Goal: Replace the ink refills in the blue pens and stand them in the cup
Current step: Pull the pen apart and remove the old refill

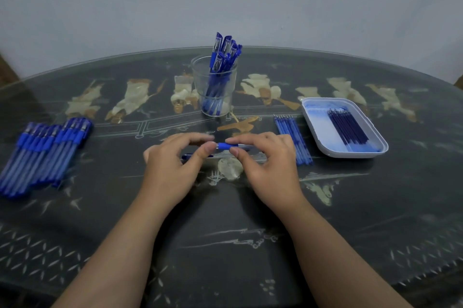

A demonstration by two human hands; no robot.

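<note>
I hold one blue pen level above the table, just in front of me. My right hand pinches its blue grip between thumb and forefinger. My left hand pinches the tip end, so I judge I am screwing the tip part on or off; which one I cannot tell. A small blue piece, perhaps the cap, lies under my left hand. The waiting pens lie in a pile on my left, easy to take. On my right are pale refills and a tray with dark refills, kept apart, I think, so old and new do not mix. The cup stands behind and holds several pens, leaning.
</note>
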